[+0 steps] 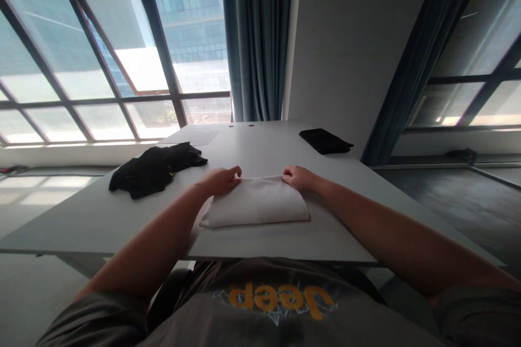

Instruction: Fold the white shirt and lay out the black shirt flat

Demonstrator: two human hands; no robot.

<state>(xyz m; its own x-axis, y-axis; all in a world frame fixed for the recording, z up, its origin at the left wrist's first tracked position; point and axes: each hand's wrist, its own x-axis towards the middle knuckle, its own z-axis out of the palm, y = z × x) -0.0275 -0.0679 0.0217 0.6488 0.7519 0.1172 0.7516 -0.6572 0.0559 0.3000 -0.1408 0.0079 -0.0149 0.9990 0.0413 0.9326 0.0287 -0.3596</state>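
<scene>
- Two bare hands are at work on one smooth white cloth [260,203], which lies on the big pale table [252,154], close to the person's belly.
- The left hand [222,180] has its fingers curled in. Its thumb and pointer finger pinch the far edge of the cloth, near the left end.
- The right hand [302,179] has its fingers bent close together, and the tips pinch that same edge near the right end.
- The white cloth looks partly done: it is doubled over into a wide, low shape — layers peek out at the near left corner. The top has soft bumps, so it may not be all flat.
- One floppy black cloth heap [148,171] sits to the left, all bunched up. It looks not folded.
- One small, flat black cloth bundle [324,141] is far off to the right — that one looks neat and finished.
</scene>
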